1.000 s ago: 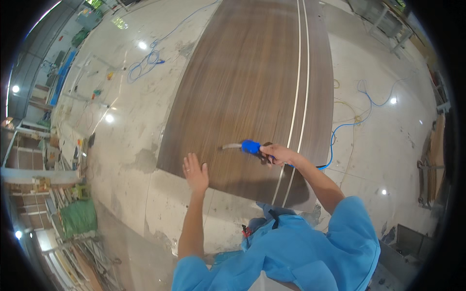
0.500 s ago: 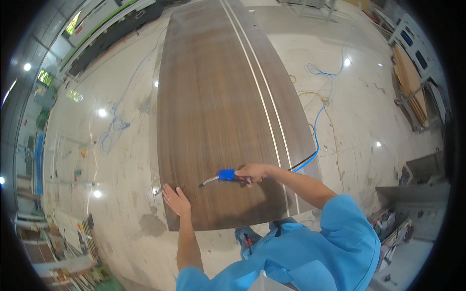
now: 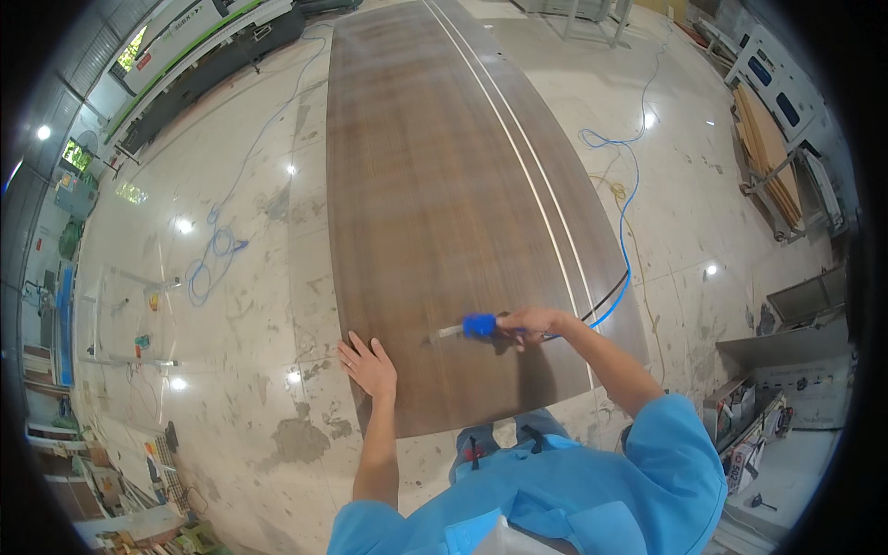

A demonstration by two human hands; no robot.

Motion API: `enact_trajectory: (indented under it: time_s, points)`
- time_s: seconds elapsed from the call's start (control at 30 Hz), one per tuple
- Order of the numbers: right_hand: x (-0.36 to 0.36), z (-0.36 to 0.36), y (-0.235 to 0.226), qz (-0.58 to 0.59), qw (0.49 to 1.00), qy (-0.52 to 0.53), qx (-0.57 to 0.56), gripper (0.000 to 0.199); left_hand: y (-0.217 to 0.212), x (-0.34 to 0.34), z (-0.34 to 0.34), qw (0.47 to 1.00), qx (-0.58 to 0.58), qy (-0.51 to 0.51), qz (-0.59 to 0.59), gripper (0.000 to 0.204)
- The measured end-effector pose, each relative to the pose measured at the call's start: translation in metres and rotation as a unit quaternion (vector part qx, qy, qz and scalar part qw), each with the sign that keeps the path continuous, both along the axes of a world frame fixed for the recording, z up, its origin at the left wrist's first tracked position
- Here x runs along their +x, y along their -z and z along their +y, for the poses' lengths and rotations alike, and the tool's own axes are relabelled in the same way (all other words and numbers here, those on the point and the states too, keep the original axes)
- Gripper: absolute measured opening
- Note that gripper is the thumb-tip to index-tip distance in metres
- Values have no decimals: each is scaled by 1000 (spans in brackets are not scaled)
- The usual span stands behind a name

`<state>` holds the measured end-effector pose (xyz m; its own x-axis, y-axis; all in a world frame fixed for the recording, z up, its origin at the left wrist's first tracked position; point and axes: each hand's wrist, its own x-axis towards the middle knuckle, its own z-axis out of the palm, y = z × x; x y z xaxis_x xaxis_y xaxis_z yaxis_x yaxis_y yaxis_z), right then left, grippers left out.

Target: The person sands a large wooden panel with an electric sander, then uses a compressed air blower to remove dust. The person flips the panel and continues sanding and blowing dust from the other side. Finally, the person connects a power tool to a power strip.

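Note:
A long brown wood-grain panel (image 3: 416,231) stretches away in front of me, with two pale parallel strips (image 3: 541,176) along its right side. My left hand (image 3: 372,372) lies flat with its fingers apart on the panel's near left edge. In my right hand (image 3: 534,326) is a blue air blow gun (image 3: 479,325), my fingers wrapped round its handle. Its thin metal nozzle points left, just over the panel's near part, and is smeared by motion. A blue hose (image 3: 625,277) and a short black one lead away from behind my right wrist, over the panel's right edge.
Loose blue hose (image 3: 222,242) lies coiled on the pale floor at left, and a yellow hose (image 3: 638,250) runs along the floor at right. A rack of boards (image 3: 768,157) stands at far right. A long machine (image 3: 203,65) is at the far left.
The whole view has shifted, so the panel appears farther right. Both hands stay at the panel's near end, and the blow gun's nozzle is now blurred and slightly farther from my left hand.

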<state>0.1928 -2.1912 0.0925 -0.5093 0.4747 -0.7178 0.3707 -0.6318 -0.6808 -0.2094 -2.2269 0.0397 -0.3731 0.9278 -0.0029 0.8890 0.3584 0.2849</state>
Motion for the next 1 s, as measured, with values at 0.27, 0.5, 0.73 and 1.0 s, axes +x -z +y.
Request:
enact_trajectory:
  time_s: [0.27,0.5,0.73,1.0]
  points:
    - [-15,42,2,-44,950,292,97,59,1,-3,0,1000,-4,3,-26,68]
    - [-48,82,6,27,831,551,64,50,-1,5,2,999,-14,21,34,70]
    - [-91,70,12,-15,963,263,51,50,-1,-5,15,989,-21,147,18,68]
    - [-87,127,40,94,790,606,19,53,-6,-2,10,990,20,135,20,66]
